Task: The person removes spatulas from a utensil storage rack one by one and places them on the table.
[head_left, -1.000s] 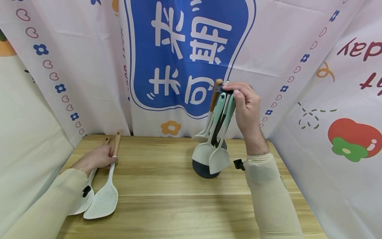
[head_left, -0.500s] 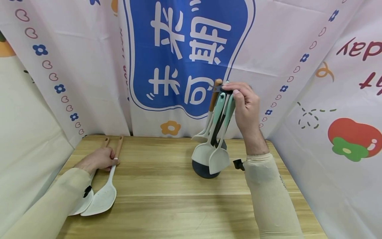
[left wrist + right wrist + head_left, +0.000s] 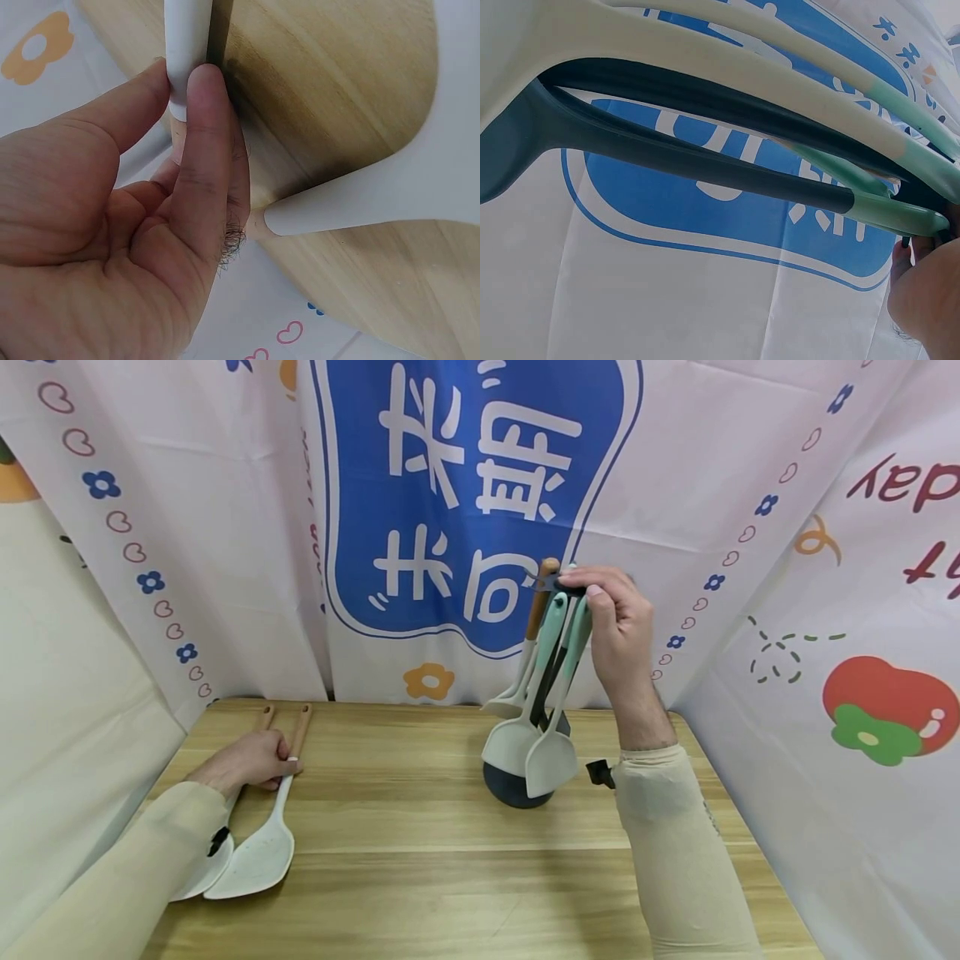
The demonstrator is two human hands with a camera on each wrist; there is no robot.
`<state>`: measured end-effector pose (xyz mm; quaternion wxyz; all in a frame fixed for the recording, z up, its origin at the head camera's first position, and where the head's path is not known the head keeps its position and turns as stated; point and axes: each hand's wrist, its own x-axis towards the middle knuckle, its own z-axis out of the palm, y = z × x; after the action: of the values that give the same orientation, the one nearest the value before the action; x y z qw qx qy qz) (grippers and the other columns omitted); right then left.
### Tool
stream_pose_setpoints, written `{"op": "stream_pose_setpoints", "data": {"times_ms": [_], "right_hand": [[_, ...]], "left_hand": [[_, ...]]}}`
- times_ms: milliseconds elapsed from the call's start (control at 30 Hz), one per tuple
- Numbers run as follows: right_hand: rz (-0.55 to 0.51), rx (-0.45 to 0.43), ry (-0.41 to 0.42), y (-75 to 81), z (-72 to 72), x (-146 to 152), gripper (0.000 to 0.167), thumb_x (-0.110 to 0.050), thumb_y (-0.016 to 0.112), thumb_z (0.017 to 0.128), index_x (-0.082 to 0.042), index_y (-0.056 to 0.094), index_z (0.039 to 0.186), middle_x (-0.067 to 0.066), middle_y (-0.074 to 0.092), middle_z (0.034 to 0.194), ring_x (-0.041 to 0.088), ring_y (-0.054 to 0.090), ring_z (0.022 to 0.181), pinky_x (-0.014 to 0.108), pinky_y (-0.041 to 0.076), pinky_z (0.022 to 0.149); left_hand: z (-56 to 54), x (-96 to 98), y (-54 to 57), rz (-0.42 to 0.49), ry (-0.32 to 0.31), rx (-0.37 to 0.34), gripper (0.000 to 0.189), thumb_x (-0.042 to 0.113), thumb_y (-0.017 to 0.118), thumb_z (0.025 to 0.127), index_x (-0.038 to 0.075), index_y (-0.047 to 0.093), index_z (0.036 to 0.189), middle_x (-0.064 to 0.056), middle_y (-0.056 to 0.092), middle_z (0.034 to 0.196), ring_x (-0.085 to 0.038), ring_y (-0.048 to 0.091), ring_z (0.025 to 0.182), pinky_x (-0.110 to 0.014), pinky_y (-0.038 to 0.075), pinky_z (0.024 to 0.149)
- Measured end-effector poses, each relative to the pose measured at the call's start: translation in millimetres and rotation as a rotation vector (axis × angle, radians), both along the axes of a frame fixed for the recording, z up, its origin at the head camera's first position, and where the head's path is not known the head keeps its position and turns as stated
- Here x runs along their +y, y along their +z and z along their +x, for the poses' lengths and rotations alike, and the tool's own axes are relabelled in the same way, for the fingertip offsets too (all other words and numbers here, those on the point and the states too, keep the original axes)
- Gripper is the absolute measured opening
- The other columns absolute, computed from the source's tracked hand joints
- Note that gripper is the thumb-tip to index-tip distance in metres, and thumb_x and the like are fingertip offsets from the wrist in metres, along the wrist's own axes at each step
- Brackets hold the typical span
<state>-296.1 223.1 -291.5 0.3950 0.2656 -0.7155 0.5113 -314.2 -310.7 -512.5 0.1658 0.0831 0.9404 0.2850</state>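
The likeliest trouble lay in the grip of the left hand (image 3: 255,758): it held the white spatula (image 3: 258,860) only around the narrow junction of white shaft and wooden handle, so the broad blade might swing or roll if that hold loosened. The blade lay against or over the edge of the other white utensil (image 3: 204,872), I could not tell which, and a sideways drag might shove both. The right hand (image 3: 621,618) held the top of the dark stand (image 3: 517,789), where a hard push could tip or turn it and set the 2 near turquoise-handled spatulas (image 3: 512,747) knocking together. As for the fingers, the left thumb and fingertips pinched the white spatula from opposite sides, its wooden handle running to the far side and its blade to the near side. The right fingers were bent over the stand's top, the thumb beside a turquoise handle; whether it touched that handle I could not tell. The white spatula was at the left of the table (image 3: 405,893), well apart from the stand.
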Motion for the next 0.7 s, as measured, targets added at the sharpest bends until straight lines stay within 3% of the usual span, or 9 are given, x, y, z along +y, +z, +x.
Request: {"op": "stream_pose_setpoints", "data": {"times_ms": [167,200,300,400,433,467,567,700], "right_hand": [[0.001,-0.001,-0.001,0.4,0.5,0,0.044,-0.02,0.05,0.115,0.006,0.086,0.121,-0.029,0.078,0.124,0.003,0.073,0.126,0.027,0.057,0.112],[0.003,-0.002,-0.002,0.4,0.6,0,0.044,-0.02,0.05,0.115,0.006,0.086,0.121,-0.029,0.078,0.124,0.003,0.072,0.127,0.027,0.057,0.113],[0.006,-0.005,-0.008,0.1,0.7,0,0.044,-0.02,0.05,0.115,0.005,0.086,0.122,-0.029,0.078,0.124,0.002,0.072,0.127,0.027,0.057,0.113],[0.006,-0.006,-0.01,-0.2,0.4,1,0.044,-0.02,0.05,0.115,0.005,0.086,0.122,-0.027,0.078,0.124,0.002,0.072,0.127,0.027,0.057,0.113],[0.006,-0.006,-0.011,-0.3,0.4,1,0.044,-0.021,0.05,0.115,0.005,0.086,0.122,-0.027,0.078,0.124,0.002,0.072,0.127,0.027,0.057,0.112],[0.006,-0.006,-0.011,-0.3,0.4,1,0.044,-0.021,0.05,0.115,0.005,0.086,0.122,-0.026,0.078,0.124,0.002,0.072,0.126,0.027,0.057,0.112],[0.007,-0.009,-0.012,-0.3,0.9,0,0.044,-0.021,0.05,0.115,0.004,0.086,0.122,-0.023,0.079,0.125,0.002,0.072,0.126,0.027,0.057,0.112],[0.01,-0.012,-0.018,-0.5,1.1,1,0.044,-0.021,0.05,0.115,0.004,0.086,0.122,-0.016,0.082,0.126,0.002,0.072,0.126,0.026,0.057,0.111]], "left_hand": [[4.7,5.3,12.1,-0.013,0.031,-0.023,0.03,0.016,0.082,0.109,0.0,0.059,0.097,-0.004,0.064,0.081,-0.013,0.068,0.067,-0.026,0.063,0.062],[-1.8,0.0,5.1,-0.022,0.029,-0.027,0.033,0.023,0.083,0.11,0.001,0.06,0.099,-0.002,0.066,0.082,-0.014,0.069,0.069,-0.027,0.064,0.064],[-2.2,-0.8,9.1,-0.035,0.019,-0.007,0.034,0.028,0.078,0.113,-0.001,0.062,0.105,-0.005,0.068,0.084,-0.019,0.068,0.075,-0.033,0.06,0.068],[-1.2,0.7,16.0,-0.077,0.005,0.041,0.04,0.037,0.073,0.116,-0.002,0.065,0.112,-0.008,0.067,0.087,-0.024,0.063,0.08,-0.035,0.05,0.069],[6.4,7.5,27.6,-0.084,0.002,0.062,0.037,0.031,0.069,0.118,-0.005,0.064,0.115,-0.011,0.065,0.089,-0.026,0.061,0.082,-0.035,0.047,0.069],[7.6,9.6,31.0,-0.101,-0.004,0.079,0.038,0.032,0.067,0.118,-0.006,0.065,0.117,-0.012,0.066,0.092,-0.028,0.061,0.084,-0.035,0.047,0.07],[9.7,15.4,39.4,-0.122,-0.014,0.117,0.042,0.033,0.064,0.12,-0.009,0.067,0.123,-0.019,0.072,0.102,-0.033,0.065,0.092,-0.038,0.052,0.075],[11.0,23.7,48.3,-0.117,-0.022,0.143,0.048,0.035,0.063,0.12,-0.012,0.069,0.131,-0.023,0.081,0.11,-0.037,0.074,0.1,-0.054,0.063,0.087]]}}
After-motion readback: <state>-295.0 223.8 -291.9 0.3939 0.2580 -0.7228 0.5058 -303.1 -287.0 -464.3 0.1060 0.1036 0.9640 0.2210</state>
